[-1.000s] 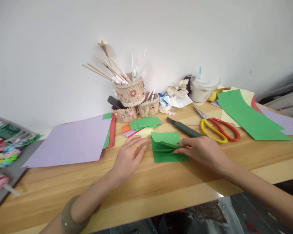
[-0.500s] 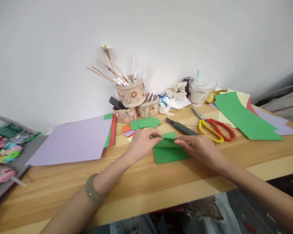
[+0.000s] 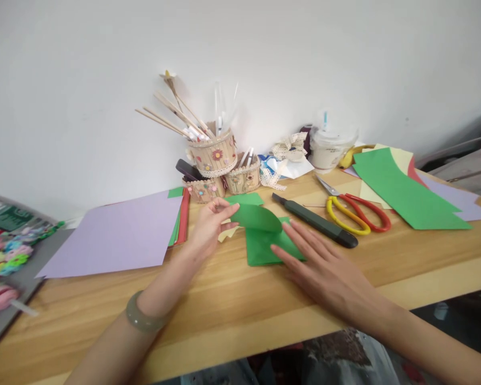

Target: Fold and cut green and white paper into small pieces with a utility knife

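A piece of green paper (image 3: 260, 253) lies on the wooden table in front of me, with a curved green flap (image 3: 258, 217) raised above it. My left hand (image 3: 209, 225) pinches the flap's left end between thumb and fingers. With fingers spread, my right hand (image 3: 316, 262) rests flat on the right part of the green paper. Whether the flap and the paper below are one sheet I cannot tell. Just beyond my right hand lies a dark green pen-like tool (image 3: 316, 218). Scissors (image 3: 350, 211) with yellow and red handles are to its right.
Purple sheets (image 3: 116, 232) lie on a stack at the left. Flower-decorated holders (image 3: 214, 155) with sticks and pens stand by the wall. A lidded cup (image 3: 328, 149) is behind the scissors. Green sheets (image 3: 409, 190) and other coloured paper cover the right. A grey tray (image 3: 18, 305) sits far left.
My left hand has moved left, pulling the green flap up and outward. My right hand has let go of its pinch and now lies spread on the paper.
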Demonstrator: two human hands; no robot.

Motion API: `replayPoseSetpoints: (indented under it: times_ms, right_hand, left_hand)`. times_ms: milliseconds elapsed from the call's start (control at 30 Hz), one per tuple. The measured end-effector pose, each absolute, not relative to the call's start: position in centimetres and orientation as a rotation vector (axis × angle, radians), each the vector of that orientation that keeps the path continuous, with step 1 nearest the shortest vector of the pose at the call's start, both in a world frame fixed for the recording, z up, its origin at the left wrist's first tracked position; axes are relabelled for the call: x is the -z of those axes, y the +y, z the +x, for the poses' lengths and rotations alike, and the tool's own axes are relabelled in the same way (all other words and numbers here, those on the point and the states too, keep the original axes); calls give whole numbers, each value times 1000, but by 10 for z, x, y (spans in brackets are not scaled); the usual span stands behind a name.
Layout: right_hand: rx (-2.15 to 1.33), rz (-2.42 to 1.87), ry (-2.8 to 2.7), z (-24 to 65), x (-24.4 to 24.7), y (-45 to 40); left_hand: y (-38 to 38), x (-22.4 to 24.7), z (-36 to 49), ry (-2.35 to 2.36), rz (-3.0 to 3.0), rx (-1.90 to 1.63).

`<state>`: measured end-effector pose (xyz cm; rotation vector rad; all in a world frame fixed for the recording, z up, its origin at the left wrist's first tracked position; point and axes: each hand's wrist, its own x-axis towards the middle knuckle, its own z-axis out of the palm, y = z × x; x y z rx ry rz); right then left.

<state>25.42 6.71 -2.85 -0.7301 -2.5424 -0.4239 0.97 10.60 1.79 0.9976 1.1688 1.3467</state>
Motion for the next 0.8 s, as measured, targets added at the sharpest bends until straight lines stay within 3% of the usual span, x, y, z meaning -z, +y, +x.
replayPoseSetpoints:
  times_ms: [233, 567, 800]
  right_hand:
    - [135, -796, -2714, 251, 33, 85]
    - [82, -685, -2634, 244, 22, 89]
    - [-396, -466, -2727, 244, 8, 49]
  left_hand:
    - [94, -28, -13, 1043, 1031, -1561]
    - [12, 15, -21, 1170, 2062, -983]
    - [-8, 16, -24, 1214, 1720, -951]
